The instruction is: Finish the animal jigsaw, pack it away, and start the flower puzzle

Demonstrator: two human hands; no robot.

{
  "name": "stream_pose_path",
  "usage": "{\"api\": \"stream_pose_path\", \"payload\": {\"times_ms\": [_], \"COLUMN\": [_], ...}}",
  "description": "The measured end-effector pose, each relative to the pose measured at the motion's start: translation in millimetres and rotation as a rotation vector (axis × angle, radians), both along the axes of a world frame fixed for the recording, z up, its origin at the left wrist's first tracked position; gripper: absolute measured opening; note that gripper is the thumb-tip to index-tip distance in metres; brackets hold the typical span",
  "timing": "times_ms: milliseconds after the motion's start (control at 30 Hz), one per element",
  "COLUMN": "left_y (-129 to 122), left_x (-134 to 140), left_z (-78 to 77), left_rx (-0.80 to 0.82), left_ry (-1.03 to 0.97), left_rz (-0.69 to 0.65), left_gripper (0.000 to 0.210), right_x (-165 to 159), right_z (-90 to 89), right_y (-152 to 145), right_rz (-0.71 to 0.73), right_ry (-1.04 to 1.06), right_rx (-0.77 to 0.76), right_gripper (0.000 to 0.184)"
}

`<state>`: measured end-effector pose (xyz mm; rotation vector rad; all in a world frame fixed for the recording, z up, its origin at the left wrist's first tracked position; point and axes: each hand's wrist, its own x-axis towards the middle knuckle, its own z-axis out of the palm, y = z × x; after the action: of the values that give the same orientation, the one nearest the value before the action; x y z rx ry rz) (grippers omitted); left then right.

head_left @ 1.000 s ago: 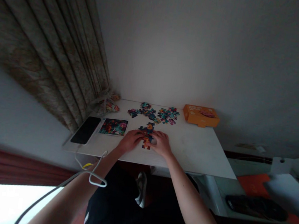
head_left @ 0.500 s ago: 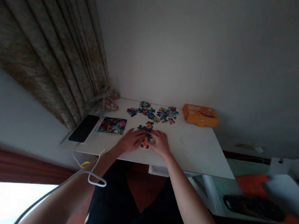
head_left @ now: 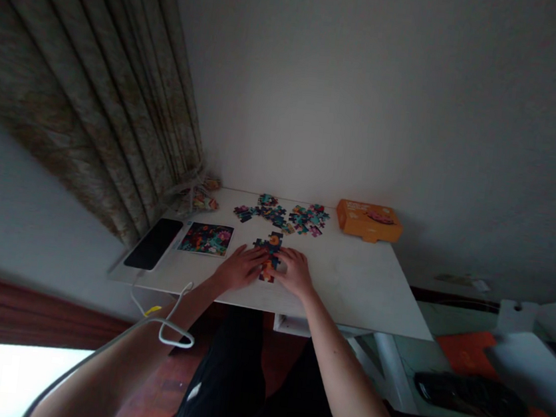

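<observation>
Joined jigsaw puzzle pieces (head_left: 275, 240), dark with orange patches, lie on the white table between my hands. My left hand (head_left: 241, 268) grips their left side, its fingers close together and reaching over the pieces. From the right, my right hand (head_left: 295, 271) bends its fingers and thumb around the opposite edge. The fingers partly cover the middle of the joined section. Farther back are two loose groups of pieces, a left pile (head_left: 270, 213) and a right pile (head_left: 308, 219). A colourful picture card (head_left: 207, 238) lies left of my left hand.
An orange box (head_left: 369, 221) stands at the back right of the table (head_left: 359, 291). A dark-screened phone (head_left: 154, 243) lies at the left edge, with a white cable (head_left: 175, 342) below it. A clear plastic bag (head_left: 194, 195) sits against the curtain (head_left: 169, 109).
The view has shifted slightly, so the table appears a little lower. Both hands stay on the joined puzzle pieces, with hardly any movement of the fingers.
</observation>
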<state>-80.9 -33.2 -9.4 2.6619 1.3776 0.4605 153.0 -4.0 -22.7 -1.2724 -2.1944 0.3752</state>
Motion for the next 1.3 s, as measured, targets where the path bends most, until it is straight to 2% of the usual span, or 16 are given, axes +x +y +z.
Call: {"api": "stream_pose_path", "payload": {"times_ms": [167, 267, 433, 667, 900, 1133, 1300], "left_y": [-1, 0, 2, 3, 3, 4, 5], "left_x": [2, 3, 1, 0, -1, -1, -1], "left_z": [6.1, 6.8, 0.8, -2.8, -1.1, 0.5, 1.7], "left_rx": [0.003, 0.008, 0.023, 0.000, -0.024, -0.056, -0.061], "left_ry": [-0.015, -0.037, -0.064, -0.078, -0.094, -0.129, -0.131], "left_rz": [0.009, 0.040, 0.071, 0.066, 0.069, 0.080, 0.067], "left_gripper": [0.046, 0.048, 0.050, 0.048, 0.046, 0.044, 0.044], "right_x": [2, 5, 22, 41, 23, 10, 12], "right_z": [-3.0, -9.0, -19.0, -12.3, -1.4, 3.7, 11.3], "right_y": [4, 12, 48, 134, 200, 226, 232], "right_rz": [-0.002, -0.034, -0.183, -0.329, -0.353, -0.453, -0.479], "right_ry": [0.150, 0.309, 0.420, 0.219, -0.053, -0.189, -0.217], "right_rx": [-0.042, -0.079, -0.109, -0.014, -0.056, -0.208, -0.149], "right_gripper": [0.035, 0.023, 0.016, 0.015, 0.037, 0.048, 0.051]}}
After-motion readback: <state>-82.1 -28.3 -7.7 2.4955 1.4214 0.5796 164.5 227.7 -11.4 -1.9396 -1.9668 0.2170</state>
